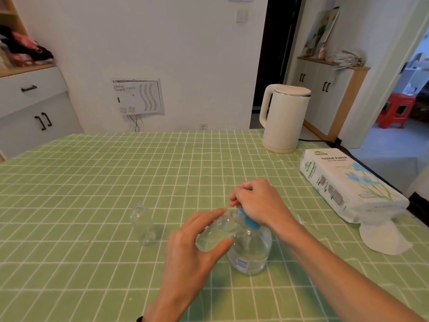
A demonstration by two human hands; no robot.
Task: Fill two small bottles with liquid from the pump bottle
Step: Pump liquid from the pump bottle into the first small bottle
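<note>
A clear pump bottle [251, 254] with a blue pump head [249, 220] stands on the green checked tablecloth near the front. My right hand [257, 201] rests curled on top of the pump head. My left hand [192, 245] grips a small clear bottle [216, 231], tilted, with its mouth up against the pump's spout. A second small clear bottle [144, 225] stands upright and uncapped to the left, apart from both hands. How much liquid the small bottles hold is hard to tell.
A white electric kettle [284, 117] stands at the table's far right. A pack of tissue paper [348, 184] lies along the right edge, with a loose white tissue [383, 237] in front of it. The green tablecloth [92, 182] stretches out to the left.
</note>
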